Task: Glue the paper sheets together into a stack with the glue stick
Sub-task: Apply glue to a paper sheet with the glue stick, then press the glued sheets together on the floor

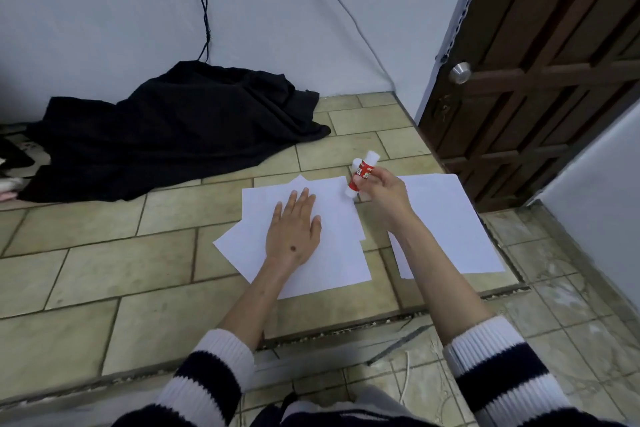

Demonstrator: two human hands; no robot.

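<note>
A loose pile of white paper sheets (332, 253) lies fanned on the tiled floor. My left hand (293, 229) rests flat on top of it, palm down, fingers spread. A second pile of white sheets (450, 218) lies to the right, partly under my right forearm. My right hand (381, 192) hovers over the gap between the two piles and grips a red-and-white glue stick (360, 177), tilted, its lower end at the left pile's top right corner. A white cap-like piece shows beside the stick's upper end; whether it is on or off I cannot tell.
A heap of black cloth (180, 135) lies against the wall at the back left. A dark wooden door (533, 80) stands at the right. A floor track with a step (381, 333) runs across in front of me. Cables hang down the wall.
</note>
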